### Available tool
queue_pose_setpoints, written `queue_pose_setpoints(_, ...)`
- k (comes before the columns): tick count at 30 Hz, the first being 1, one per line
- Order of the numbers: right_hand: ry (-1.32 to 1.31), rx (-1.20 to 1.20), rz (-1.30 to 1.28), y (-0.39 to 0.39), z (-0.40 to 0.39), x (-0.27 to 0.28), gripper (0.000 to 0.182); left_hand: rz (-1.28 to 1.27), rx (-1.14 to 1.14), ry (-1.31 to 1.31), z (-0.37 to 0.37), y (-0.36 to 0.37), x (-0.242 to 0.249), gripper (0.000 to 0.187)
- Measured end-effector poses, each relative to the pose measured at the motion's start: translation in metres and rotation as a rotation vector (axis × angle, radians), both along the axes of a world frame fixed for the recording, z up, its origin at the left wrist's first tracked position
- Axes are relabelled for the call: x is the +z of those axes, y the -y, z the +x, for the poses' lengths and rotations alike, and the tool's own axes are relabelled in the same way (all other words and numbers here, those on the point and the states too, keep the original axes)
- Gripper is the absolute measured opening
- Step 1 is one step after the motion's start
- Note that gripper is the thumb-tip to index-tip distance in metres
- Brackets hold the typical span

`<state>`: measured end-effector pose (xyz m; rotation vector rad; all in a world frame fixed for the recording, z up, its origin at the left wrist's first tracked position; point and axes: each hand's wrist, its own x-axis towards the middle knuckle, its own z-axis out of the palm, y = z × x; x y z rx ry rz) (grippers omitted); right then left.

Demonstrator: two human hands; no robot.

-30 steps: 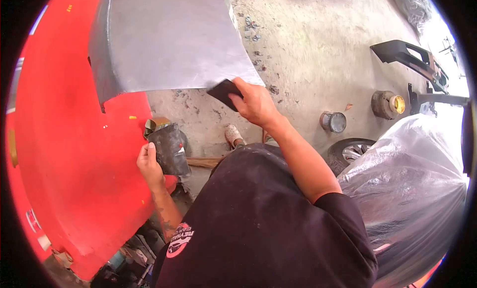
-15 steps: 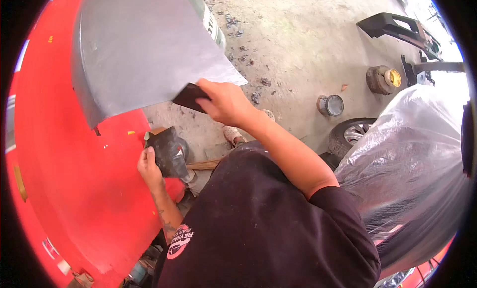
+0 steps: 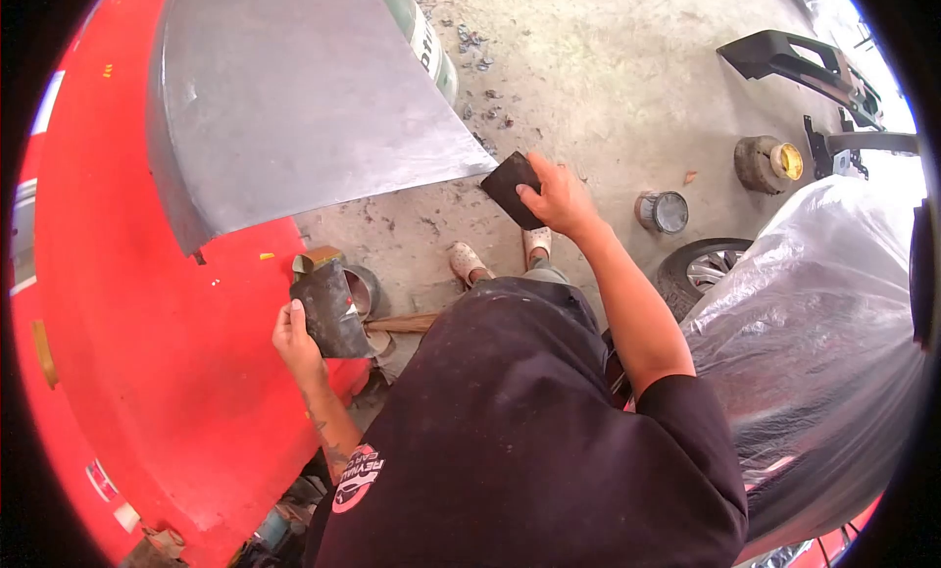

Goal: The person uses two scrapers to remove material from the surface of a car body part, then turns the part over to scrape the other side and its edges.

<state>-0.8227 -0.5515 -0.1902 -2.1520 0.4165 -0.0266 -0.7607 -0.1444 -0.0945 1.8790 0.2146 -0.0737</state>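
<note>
My right hand [image 3: 565, 201] grips a flat black rectangular pad [image 3: 509, 188], thumb across its face. The pad stands at the right corner of a grey curved body panel [image 3: 304, 98], overlapping its tip in this view. Lower left, my left hand [image 3: 296, 341] pinches the edge of a dark, flat sheet [image 3: 331, 308] with a smudged surface. A small olive-coloured piece [image 3: 303, 265] shows at the sheet's upper edge. The sheet is held beside the red car body [image 3: 167, 352].
A drum [image 3: 431, 53] stands behind the panel. On the concrete floor [image 3: 598, 68] are an open can [image 3: 664, 212], a yellow-topped container [image 3: 769, 164] and a black bumper part [image 3: 804, 68]. Plastic sheeting [image 3: 814, 362] drapes something at right, beside a wheel [image 3: 701, 269].
My right hand has moved right with the black pad, from the panel's lower edge to its right corner. My left hand still holds the dark sheet, nearly in place.
</note>
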Motion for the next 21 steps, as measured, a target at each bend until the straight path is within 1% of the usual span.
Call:
queue_pose_setpoints(4,0.029,-0.032,0.027,-0.005,0.006,-0.005,0.027,0.02,-0.021,-0.001,0.001,-0.001,0.0,0.02)
queue_pose_setpoints(6,0.192,0.006,0.07,-0.009,0.009,-0.001,0.026,0.012,-0.02,-0.004,0.002,-0.004,-0.001,0.02)
queue_pose_setpoints(7,0.19,0.006,0.068,-0.013,0.015,0.009,0.026,-0.001,-0.012,-0.008,0.001,-0.004,-0.003,0.02)
queue_pose_setpoints(9,0.135,0.096,0.085,-0.024,0.025,0.031,0.026,0.009,-0.013,-0.019,-0.004,-0.002,0.0,0.02)
queue_pose_setpoints(11,0.149,0.089,0.067,-0.02,0.021,0.016,0.027,0.02,-0.02,-0.011,-0.001,-0.004,0.004,0.02)
queue_pose_setpoints(14,0.136,0.069,0.046,-0.013,0.014,-0.006,0.029,0.021,0.037,0.004,-0.008,-0.012,0.0,0.021)
queue_pose_setpoints(16,0.182,0.029,0.135,-0.022,0.02,0.016,0.026,0.004,0.073,0.0,-0.013,-0.018,-0.002,0.02)
queue_pose_setpoints(17,0.165,0.052,0.149,-0.035,0.03,0.033,0.026,0.011,0.078,0.0,-0.014,-0.019,-0.001,0.02)
queue_pose_setpoints(18,0.221,0.106,0.158,-0.05,0.041,0.041,0.025,0.003,0.064,-0.002,-0.014,-0.018,-0.001,0.02)
queue_pose_setpoints(20,0.333,0.116,0.2,-0.079,0.051,0.061,0.024,-0.01,0.05,0.003,-0.015,-0.015,0.001,0.02)
queue_pose_setpoints(21,0.285,0.117,0.192,-0.081,0.049,0.063,0.025,-0.021,0.055,0.018,-0.014,-0.013,0.003,0.02)
